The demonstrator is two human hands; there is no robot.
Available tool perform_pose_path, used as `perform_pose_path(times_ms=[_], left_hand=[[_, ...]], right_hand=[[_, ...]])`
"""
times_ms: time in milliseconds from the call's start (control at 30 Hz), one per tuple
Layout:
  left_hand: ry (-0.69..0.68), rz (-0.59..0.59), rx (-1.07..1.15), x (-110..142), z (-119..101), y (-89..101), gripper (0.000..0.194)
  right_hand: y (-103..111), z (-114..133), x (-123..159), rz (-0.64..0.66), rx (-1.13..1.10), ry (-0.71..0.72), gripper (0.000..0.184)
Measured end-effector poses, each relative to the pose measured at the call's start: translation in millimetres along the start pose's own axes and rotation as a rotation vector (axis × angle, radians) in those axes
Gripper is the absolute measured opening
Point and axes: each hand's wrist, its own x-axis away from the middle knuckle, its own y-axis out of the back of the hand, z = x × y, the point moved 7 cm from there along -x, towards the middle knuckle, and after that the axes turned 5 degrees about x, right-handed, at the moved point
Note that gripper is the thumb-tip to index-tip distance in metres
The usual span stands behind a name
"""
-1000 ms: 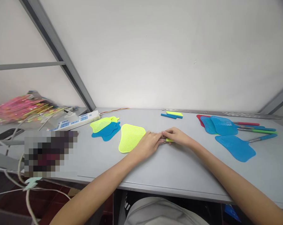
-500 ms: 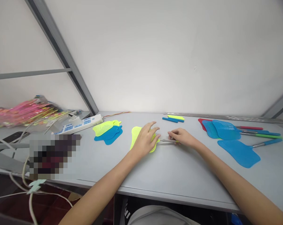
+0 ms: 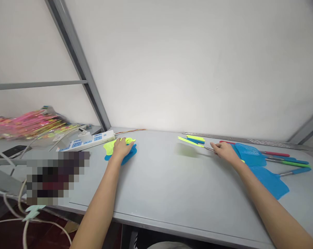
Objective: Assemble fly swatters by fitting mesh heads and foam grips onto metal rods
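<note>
My right hand (image 3: 222, 150) grips a fly swatter by its metal rod, above the table. The swatter's yellow-green head (image 3: 190, 141) points left, seen nearly edge-on. My left hand (image 3: 122, 148) rests on a small pile of loose swatter heads, its fingers slightly apart over them. In that pile are a yellow-green mesh head (image 3: 109, 147) and blue heads (image 3: 130, 156), partly hidden by the hand. Beyond my right hand lie fly swatters with handles, among them a blue one (image 3: 272, 181) and another blue one (image 3: 250, 154).
Blue and yellow-green grip sleeves (image 3: 196, 138) lie near the wall beside a bundle of metal rods (image 3: 250, 140). A power strip (image 3: 99, 138) sits at the left, near a phone (image 3: 12, 151) and pink wrapped items (image 3: 34, 121). A metal frame post (image 3: 78, 62) rises behind.
My right hand has lifted the yellow-green swatter and carried it right. My left hand has left that swatter's head and moved left onto the pile of loose heads.
</note>
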Motion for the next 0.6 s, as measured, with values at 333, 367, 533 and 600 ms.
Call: perform_pose_path(times_ms=[333, 367, 533, 600], left_hand=[[0.178, 0.133, -0.151, -2, 24, -18.9, 0.035], [0.175, 0.138, -0.158, -1, 22, -19.3, 0.036], [0.148, 0.134, -0.186, 4, 14, -17.2, 0.038], [0.135, 0.122, -0.195, 5, 9, -16.5, 0.038]], right_hand=[[28, -24, 8, -0.142, 0.026, -0.106, 0.034], [30, -25, 10, -0.155, 0.019, -0.105, 0.036], [34, -34, 18, -0.24, -0.024, -0.091, 0.044], [38, -46, 21, -0.275, -0.045, -0.083, 0.046]])
